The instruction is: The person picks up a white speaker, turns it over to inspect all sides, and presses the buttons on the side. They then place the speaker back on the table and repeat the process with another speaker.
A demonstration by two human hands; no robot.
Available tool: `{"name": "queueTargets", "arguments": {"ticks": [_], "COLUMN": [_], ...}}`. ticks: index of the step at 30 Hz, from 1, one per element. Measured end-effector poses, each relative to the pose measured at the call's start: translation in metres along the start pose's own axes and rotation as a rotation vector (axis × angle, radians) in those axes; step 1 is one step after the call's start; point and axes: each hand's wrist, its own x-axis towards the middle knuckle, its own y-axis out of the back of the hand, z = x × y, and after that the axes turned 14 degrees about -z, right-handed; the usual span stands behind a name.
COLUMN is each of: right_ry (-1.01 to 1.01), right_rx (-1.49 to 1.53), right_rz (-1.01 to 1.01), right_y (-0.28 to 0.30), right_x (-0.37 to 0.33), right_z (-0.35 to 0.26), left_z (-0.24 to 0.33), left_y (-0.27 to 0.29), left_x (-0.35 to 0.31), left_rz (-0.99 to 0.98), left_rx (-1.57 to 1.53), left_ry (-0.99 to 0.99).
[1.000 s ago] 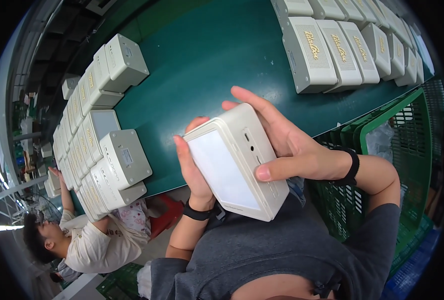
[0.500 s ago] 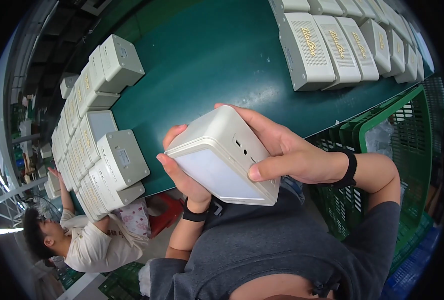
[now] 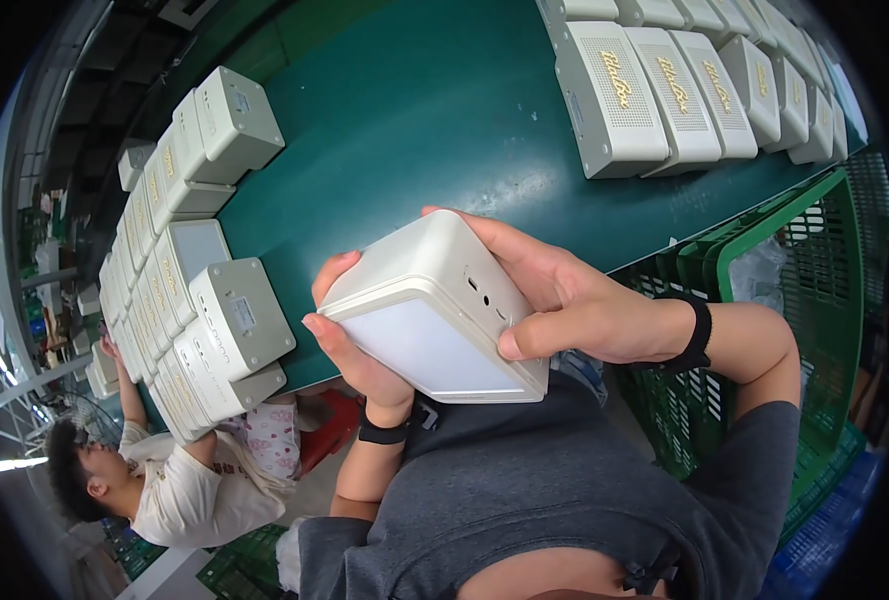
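Between my two hands is a cream-white speaker box (image 3: 429, 345) with a pale, blank screen-like panel on the face toward me. Its side carries a slot, a round jack hole and small buttons. My left hand (image 3: 359, 355) grips the left edge, thumb at the panel's corner and fingers curling behind. My right hand (image 3: 574, 305) wraps the right side, its thumb pressed near the buttons and its fingers going behind the box, partly hidden. The box is held tilted above the near edge of the green table (image 3: 394, 140).
Rows of similar speaker boxes (image 3: 619, 95) with gold lettering stand at the far right. More boxes (image 3: 239, 310) are stacked on the left. A green plastic crate (image 3: 734, 262) with clear bags sits at my right. A co-worker (image 3: 189, 490) is at the left, beside a red stool (image 3: 329, 430).
The box and both hands have shifted slightly left, with the box tilted a little differently. Both hands keep their hold.
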Motion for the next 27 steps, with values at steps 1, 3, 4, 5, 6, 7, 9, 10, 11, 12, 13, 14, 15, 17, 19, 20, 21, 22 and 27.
{"name": "queueTargets", "arguments": {"ticks": [1, 3, 4, 5, 6, 7, 9, 10, 11, 12, 13, 14, 15, 17, 19, 20, 21, 22, 27], "right_ry": [0.0, -0.009, -0.014, -0.014, -0.013, -0.011, -0.011, -0.008, -0.004, 0.0, 0.001, -0.005, -0.011, -0.017, -0.017, -0.017, -0.018, -0.01, 0.035], "right_rx": [0.0, 0.012, 0.018, 0.018, 0.017, 0.016, 0.017, 0.013, 0.008, 0.002, 0.001, 0.014, 0.027, 0.039, 0.032, 0.028, 0.029, 0.025, 0.003], "right_rz": [0.001, 0.0, 0.0, 0.001, -0.004, -0.009, -0.017, -0.016, -0.015, -0.013, -0.013, -0.006, 0.002, 0.009, -0.006, -0.014, -0.014, -0.019, -0.029], "right_y": [-0.0002, 0.0002, 0.0004, 0.0004, 0.0004, 0.0004, 0.0009, 0.0013, 0.0012, 0.0007, -0.0002, 0.0001, 0.0004, 0.0003, -0.0001, 0.0001, 0.0003, 0.0006, 0.0027], "right_x": [0.0001, 0.001, 0.0012, 0.0009, 0.0005, 0.0001, 0.0003, 0.0005, 0.0004, 0.0001, 0.0, 0.0007, 0.0015, 0.0016, 0.0009, 0.0008, 0.0009, 0.0011, 0.0028], "right_z": [-0.0001, -0.0004, -0.0006, -0.0009, -0.0013, -0.0017, -0.0008, 0.0002, 0.001, 0.0014, 0.0014, 0.0015, 0.0016, 0.0016, 0.001, 0.001, 0.0014, 0.002, 0.0025], "left_z": [0.0001, 0.0008, 0.0019, 0.0029, 0.0036, 0.0039, 0.0042, 0.0043, 0.0044, 0.0042, 0.004, 0.0031, 0.0026, 0.0023, 0.0029, 0.0032, 0.0035, 0.0035, 0.0052], "left_y": [-0.0001, -0.0004, -0.0011, -0.0019, -0.0025, -0.0027, -0.002, -0.0016, -0.001, -0.0001, 0.0007, 0.0012, 0.0013, 0.0015, 0.0017, 0.002, 0.0024, 0.0029, 0.0055], "left_x": [-0.0004, -0.0015, -0.0019, -0.0021, -0.0022, -0.002, -0.0024, -0.0025, -0.003, -0.0038, -0.0045, -0.0044, -0.0041, -0.0043, -0.005, -0.0049, -0.0047, -0.0046, -0.0018], "left_rz": [-0.004, -0.005, 0.0, 0.005, 0.009, 0.009, 0.017, 0.021, 0.021, 0.021, 0.02, 0.021, 0.021, 0.023, 0.024, 0.018, 0.012, 0.006, 0.008], "left_rx": [0.0, 0.001, 0.017, 0.032, 0.046, 0.045, 0.076, 0.091, 0.091, 0.089, 0.087, 0.085, 0.084, 0.077, 0.074, 0.069, 0.063, 0.058, 0.031], "left_ry": [-0.009, -0.017, -0.023, -0.03, -0.037, -0.037, -0.033, -0.031, -0.032, -0.031, -0.031, -0.025, -0.022, -0.024, -0.028, -0.025, -0.022, -0.019, -0.009]}}
